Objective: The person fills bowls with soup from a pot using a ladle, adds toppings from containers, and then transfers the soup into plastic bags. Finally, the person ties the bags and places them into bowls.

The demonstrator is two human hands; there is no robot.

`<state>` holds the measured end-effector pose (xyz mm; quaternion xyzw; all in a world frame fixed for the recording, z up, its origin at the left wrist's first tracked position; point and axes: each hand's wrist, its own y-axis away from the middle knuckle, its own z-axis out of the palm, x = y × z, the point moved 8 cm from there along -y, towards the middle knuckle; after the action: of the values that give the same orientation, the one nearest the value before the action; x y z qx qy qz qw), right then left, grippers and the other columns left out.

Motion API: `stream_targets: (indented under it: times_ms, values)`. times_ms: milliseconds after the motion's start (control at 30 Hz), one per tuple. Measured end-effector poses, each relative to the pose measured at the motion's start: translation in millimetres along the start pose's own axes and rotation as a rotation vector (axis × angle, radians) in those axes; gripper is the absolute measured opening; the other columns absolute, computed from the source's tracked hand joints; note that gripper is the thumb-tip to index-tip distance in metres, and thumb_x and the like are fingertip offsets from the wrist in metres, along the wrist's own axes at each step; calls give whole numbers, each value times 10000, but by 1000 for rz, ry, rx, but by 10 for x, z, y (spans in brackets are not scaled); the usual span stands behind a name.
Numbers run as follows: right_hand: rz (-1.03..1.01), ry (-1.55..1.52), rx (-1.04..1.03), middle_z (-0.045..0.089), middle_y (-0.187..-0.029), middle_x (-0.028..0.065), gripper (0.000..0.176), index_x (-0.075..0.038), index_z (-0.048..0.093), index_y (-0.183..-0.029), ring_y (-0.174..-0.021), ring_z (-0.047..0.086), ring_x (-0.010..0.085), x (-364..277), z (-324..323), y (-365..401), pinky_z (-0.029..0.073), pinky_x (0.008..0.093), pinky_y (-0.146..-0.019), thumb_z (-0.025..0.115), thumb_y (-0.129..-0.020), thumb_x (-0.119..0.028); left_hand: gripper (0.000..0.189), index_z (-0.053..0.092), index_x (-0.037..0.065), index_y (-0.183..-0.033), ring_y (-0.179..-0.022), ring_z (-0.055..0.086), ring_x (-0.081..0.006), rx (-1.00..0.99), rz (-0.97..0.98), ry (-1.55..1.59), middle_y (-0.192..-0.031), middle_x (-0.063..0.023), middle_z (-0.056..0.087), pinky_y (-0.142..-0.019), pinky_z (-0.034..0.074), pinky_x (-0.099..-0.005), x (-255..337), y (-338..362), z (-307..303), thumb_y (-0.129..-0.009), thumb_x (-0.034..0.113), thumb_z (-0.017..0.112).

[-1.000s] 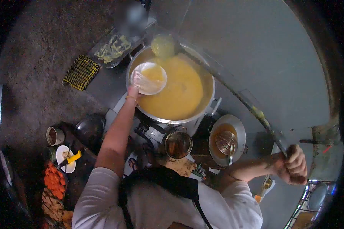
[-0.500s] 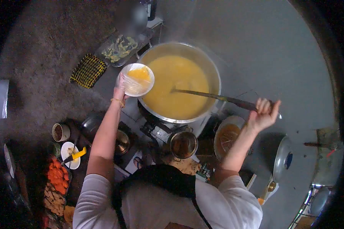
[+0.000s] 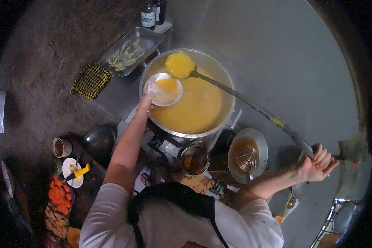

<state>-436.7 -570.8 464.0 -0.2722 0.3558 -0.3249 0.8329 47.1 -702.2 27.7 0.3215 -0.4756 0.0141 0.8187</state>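
Observation:
My left hand [image 3: 147,99] grips the near left side of a white bowl [image 3: 162,76], held over the pot. Clear plastic film lines part of the bowl, with yellow food on its far side. My right hand [image 3: 320,164], off to the right, is closed round the handle end of a long-handled ladle [image 3: 252,105]. The ladle's head is filled with thick yellow food and hangs above the far left of the pot, just beyond the bowl. Below both is a big metal pot [image 3: 213,68] of yellow porridge-like food [image 3: 198,105].
Behind the pot's left side lie a clear tray [image 3: 153,40] with food scraps and a black-and-yellow woven pad [image 3: 91,80]. Nearer me stand a small pot [image 3: 195,160], a pan with a whisk [image 3: 234,165], and a white dish [image 3: 79,182] with a yellow-handled knife [image 3: 83,170].
The ladle has come up out of the porridge, loaded, and moved to the far left of the pot. My right hand pulled right and nearer; my left hand shifted the bowl right.

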Motion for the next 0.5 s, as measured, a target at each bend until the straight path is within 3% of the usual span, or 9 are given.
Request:
stream_targets:
  times_ms: [67,100,233,333,400,433,467,500]
  values:
    - [18,-87,-20,193,-397,-25,480,-175,208,-447,-365,169,98,-6,60,-1,188,249,-427,457,-857,-203,843,440,-73,-1128,-850,608,-293,6,-19,21,-1029,-188,564,-670,527,-425,-84,-135,60,-685,635,552]
    - [18,-112,-6,185,-403,-26,477,-174,209,-449,-365,169,99,12,78,15,191,248,-428,454,-857,-199,830,418,-86,-1132,-868,594,-326,-91,34,82,-1060,-208,541,-697,514,-466,-78,-153,142,-697,605,567]
    - [23,-40,-53,187,-439,-20,441,-174,239,-489,-414,187,97,-59,-164,-25,239,253,-487,425,-884,-236,762,426,-38,-1155,-943,566,-310,-71,-29,299,-1126,-179,512,-774,489,-466,-59,-204,232,-731,584,543]
    - [42,-11,49,178,-464,-6,446,-181,232,-483,-448,205,112,32,-196,-70,256,278,-525,410,-888,-245,703,390,20,-1208,-991,545,-278,-257,21,356,-1152,-145,505,-807,479,-421,88,-80,374,-783,577,447]
    - [-160,363,304,174,-486,-2,426,-173,239,-502,-468,207,118,31,21,31,258,295,-542,403,-888,-248,668,366,58,-1244,-1023,531,-257,-334,77,401,-1170,-122,500,-829,473,-390,190,27,289,-817,572,382]
    - [4,49,-89,192,-484,-2,363,-146,302,-549,-474,224,117,174,-2,-100,259,297,-544,387,-890,-238,651,355,77,-1261,-1039,524,-246,-358,115,422,-1178,-111,498,-840,470,-375,262,90,194,-835,569,350]
    - [52,9,-200,208,-479,4,325,-129,351,-589,-466,231,121,357,251,-69,251,294,-536,371,-893,-239,632,361,88,-1262,-1070,497,-251,-458,69,516,-1196,-115,481,-905,418,-405,241,71,179,-842,560,339]
    - [64,-21,-215,198,-469,-2,349,-131,294,-546,-455,210,115,569,512,42,230,292,-517,384,-878,-190,636,358,111,-1273,-1104,469,-240,-442,43,472,-1228,-96,458,-944,377,-404,615,737,191,-837,573,329]
